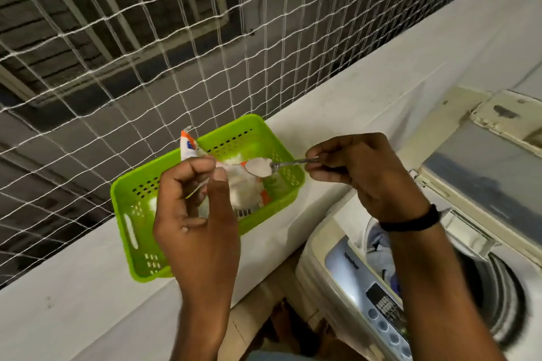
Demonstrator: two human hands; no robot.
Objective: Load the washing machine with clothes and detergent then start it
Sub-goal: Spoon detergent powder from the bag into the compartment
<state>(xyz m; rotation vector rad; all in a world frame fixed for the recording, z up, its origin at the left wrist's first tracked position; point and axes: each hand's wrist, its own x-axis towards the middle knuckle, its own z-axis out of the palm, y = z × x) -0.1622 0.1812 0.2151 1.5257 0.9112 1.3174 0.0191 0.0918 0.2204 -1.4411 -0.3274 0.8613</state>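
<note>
Your right hand pinches heaped metal spoon above green plastic basket; left hand holds white-orange detergent packet. Tilt risks spilling powder.

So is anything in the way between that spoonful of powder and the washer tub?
Nothing visible blocks it. The right hand holds the heaped spoon over the green basket; the washing machine's lid stands raised, and its drum, clothes inside, lies open below that arm.
</note>
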